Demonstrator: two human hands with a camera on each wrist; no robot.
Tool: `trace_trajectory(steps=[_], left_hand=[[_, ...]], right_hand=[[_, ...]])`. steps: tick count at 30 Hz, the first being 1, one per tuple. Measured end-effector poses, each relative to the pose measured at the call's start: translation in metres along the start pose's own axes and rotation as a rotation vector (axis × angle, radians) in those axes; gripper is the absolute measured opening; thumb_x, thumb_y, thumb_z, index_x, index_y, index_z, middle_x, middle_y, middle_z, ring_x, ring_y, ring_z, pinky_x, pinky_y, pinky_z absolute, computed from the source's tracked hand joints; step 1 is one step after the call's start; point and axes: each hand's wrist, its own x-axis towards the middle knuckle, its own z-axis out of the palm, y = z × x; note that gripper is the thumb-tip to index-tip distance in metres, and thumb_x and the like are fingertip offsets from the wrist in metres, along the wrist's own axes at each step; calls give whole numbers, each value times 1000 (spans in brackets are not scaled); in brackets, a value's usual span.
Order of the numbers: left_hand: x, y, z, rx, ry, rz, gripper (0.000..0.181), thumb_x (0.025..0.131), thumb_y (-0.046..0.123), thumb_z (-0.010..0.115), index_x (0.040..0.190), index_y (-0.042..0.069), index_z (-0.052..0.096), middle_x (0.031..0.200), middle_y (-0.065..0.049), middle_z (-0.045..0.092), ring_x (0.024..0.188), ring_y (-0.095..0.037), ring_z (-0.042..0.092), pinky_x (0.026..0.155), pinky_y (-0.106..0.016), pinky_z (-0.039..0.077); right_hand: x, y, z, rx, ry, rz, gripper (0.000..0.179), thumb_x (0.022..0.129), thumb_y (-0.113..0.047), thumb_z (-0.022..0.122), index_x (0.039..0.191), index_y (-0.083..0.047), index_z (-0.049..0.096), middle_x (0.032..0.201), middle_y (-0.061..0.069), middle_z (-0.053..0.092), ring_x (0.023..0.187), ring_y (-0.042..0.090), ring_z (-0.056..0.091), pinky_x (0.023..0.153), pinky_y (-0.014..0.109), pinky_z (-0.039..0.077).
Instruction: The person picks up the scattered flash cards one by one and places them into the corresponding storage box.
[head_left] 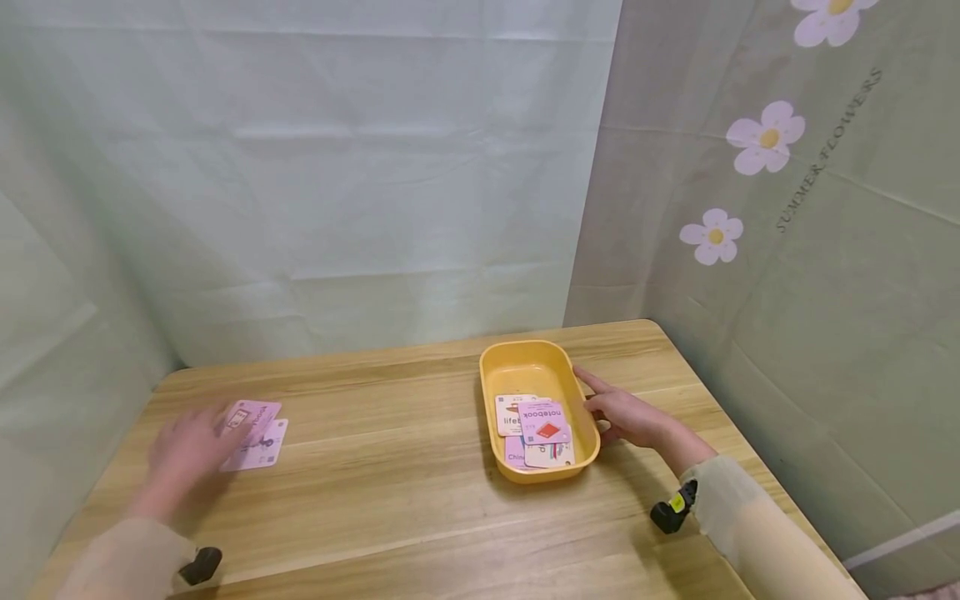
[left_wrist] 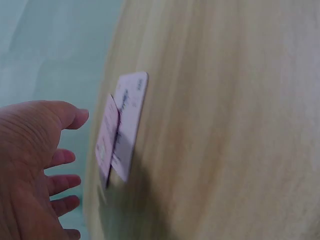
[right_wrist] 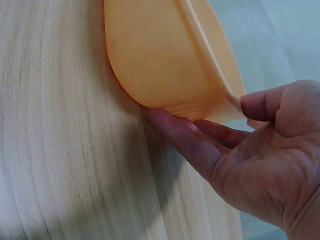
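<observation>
Two word cards lie overlapped on the left of the table. The purple card [head_left: 258,410] has a picture and lettering; the paler card [left_wrist: 131,105] sticks out beside it. My left hand [head_left: 189,442], blurred in the head view, hovers by them with fingers spread and nothing held. In the left wrist view, a gap separates thumb and cards. At the right, the fingers of my right hand [head_left: 630,415] lie along the outer side of a yellow plastic tray [head_left: 491,367], thumb at the rim. Several cards lie inside it, a purple "notebook" card [head_left: 545,416] uppermost.
The wooden table [head_left: 375,517] has a pale curtain [head_left: 360,183] behind it and a flower-printed curtain [head_left: 832,275] along its right side. Wood surface lies between the loose cards and the tray. Each wrist wears a small black camera [head_left: 671,510].
</observation>
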Motion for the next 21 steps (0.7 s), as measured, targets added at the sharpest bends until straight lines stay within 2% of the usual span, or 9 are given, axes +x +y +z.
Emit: trace_trajectory(steps=[5,12,21], left_hand=[[-3,-6,3,-15,-19,-49,97,101,65,44,146,-20,30,141,-51,24,123,-71,23,97,-81,20],[-3,-9,8,18,-57,-127,113,94,77,43,146,-21,26,138,-53,23,116,-72,26,91,-80,25],[-4,-11,14,13,-44,-161,114,92,79,44,146,-20,28,138,-52,24,116,-71,26,93,-80,24]], right_hand=[[-1,0,0,3,-11,-4,75,103,-9,42,166,-29,6,164,21,20,129,40,45,93,56,54],[-1,0,0,6,6,11,76,103,-9,44,166,-31,9,168,16,14,129,40,45,93,57,54],[0,0,0,3,11,7,76,102,-9,44,166,-31,9,166,17,17,127,39,47,93,56,55]])
